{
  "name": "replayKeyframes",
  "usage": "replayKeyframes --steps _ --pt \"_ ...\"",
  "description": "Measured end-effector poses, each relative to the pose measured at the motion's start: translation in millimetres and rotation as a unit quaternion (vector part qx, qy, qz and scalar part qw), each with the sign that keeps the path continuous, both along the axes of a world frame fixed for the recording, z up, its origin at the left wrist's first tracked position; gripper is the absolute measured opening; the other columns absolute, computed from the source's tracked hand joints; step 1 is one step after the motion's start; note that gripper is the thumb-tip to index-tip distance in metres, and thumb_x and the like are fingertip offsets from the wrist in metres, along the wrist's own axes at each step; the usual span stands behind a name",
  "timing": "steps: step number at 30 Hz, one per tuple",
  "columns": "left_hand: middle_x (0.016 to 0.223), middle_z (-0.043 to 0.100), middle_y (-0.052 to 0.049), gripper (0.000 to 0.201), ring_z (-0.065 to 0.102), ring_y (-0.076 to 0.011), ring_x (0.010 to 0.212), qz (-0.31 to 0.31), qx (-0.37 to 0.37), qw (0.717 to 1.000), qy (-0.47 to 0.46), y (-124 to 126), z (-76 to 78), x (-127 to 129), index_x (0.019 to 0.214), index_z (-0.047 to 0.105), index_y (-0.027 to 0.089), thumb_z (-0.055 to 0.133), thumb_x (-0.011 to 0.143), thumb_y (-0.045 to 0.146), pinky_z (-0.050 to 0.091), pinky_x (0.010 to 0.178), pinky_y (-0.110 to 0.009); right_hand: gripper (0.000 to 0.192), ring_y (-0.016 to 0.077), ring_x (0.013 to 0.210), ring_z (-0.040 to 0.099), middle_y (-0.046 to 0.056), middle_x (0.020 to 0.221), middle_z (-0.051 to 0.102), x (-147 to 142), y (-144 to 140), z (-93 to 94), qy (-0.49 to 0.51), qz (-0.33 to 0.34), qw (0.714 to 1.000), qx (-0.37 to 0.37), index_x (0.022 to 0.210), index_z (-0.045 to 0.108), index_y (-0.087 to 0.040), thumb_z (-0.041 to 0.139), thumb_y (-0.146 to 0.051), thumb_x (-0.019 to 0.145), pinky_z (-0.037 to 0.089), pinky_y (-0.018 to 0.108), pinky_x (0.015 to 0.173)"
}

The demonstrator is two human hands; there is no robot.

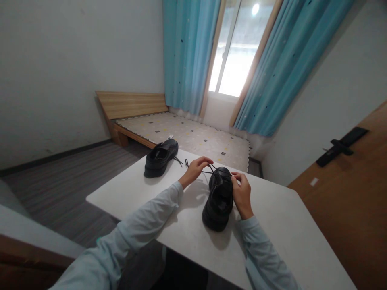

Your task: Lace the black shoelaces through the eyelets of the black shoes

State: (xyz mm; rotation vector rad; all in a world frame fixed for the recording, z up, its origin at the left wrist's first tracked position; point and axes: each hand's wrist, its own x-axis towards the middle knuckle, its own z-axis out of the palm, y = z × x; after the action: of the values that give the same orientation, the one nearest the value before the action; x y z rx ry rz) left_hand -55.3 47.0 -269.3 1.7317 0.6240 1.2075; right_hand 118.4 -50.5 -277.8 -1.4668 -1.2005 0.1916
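Head view: shoe (218, 199) sits between both hands; left hand (195, 170) and right hand (242, 193) each pinch its lace (208, 172).

Black shoes (218, 199) on a white table (281, 225), blue dotted curtains (187, 52)

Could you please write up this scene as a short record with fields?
setting: bedroom with white table, bed, blue curtains, window, wooden door
left hand: pinching a black lace, pulled out to the left
right hand: fingers at the lace on the near shoe's right side
near shoe: black, on the table between the hands
far shoe: black, near the table's far left corner, untouched, lace loose
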Motion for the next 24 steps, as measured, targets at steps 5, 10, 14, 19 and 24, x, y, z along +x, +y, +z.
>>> replayKeyframes --steps 5,10,14,19,24 --pt "0.092 0.068 -0.008 0.027 0.062 -0.0171 0.088 -0.050 -0.050 0.996 -0.059 -7 0.5 2 0.098 0.057 0.013 0.056 0.081 0.035 0.046 0.084 -0.031 0.017 0.0215 0.091 0.059 0.011 0.099 0.064 15 2 5.7 0.060 -0.021 0.997 0.032 0.075 0.050 -0.020 0.052 -0.036 0.078 0.046 0.038 0.080" --pt "0.087 0.066 -0.004 0.043 0.063 -0.0148 0.084 -0.092 -0.010 0.996 0.010 -12 -8.2 8 0.112 0.048 0.017 0.065 0.077 0.035 0.045 0.084 -0.032 0.019 0.0174 0.082 0.063 0.008 0.100 0.063 28 2 12.0 0.136 -0.008 0.986 0.096 0.081 0.046 -0.020 0.053 -0.038 0.080 0.050 0.036 0.073" --pt "0.086 0.064 -0.002 0.040 0.061 -0.0149 0.085 -0.014 0.079 0.994 0.080 -19 -10.4 12 0.112 0.049 0.019 0.064 0.077 0.034 0.045 0.086 -0.032 0.018 0.0138 0.075 0.065 0.006 0.097 0.064 35 -1 21.4 0.156 -0.026 0.975 0.158 0.083 0.044 -0.021 0.054 -0.036 0.082 0.051 0.031 0.068" --pt "0.103 0.062 -0.008 0.043 0.056 -0.0218 0.099 0.053 0.173 0.973 0.144 -25 -10.9 15 0.109 0.054 0.018 0.066 0.075 0.041 0.043 0.091 -0.038 0.023 0.0101 0.065 0.064 0.002 0.090 0.064 51 -5 35.7 0.182 -0.053 0.951 0.243 0.084 0.042 -0.021 0.059 -0.036 0.080 0.053 0.029 0.066" --pt "0.125 0.054 -0.012 0.060 0.050 -0.0251 0.117 -0.050 0.181 0.969 0.160 -26 -12.6 15 0.122 0.048 0.018 0.069 0.072 0.044 0.036 0.102 -0.040 0.025 0.0090 0.060 0.063 -0.001 0.087 0.065 62 -9 45.6 0.207 -0.061 0.938 0.272 0.086 0.039 -0.023 0.060 -0.035 0.079 0.053 0.028 0.062"
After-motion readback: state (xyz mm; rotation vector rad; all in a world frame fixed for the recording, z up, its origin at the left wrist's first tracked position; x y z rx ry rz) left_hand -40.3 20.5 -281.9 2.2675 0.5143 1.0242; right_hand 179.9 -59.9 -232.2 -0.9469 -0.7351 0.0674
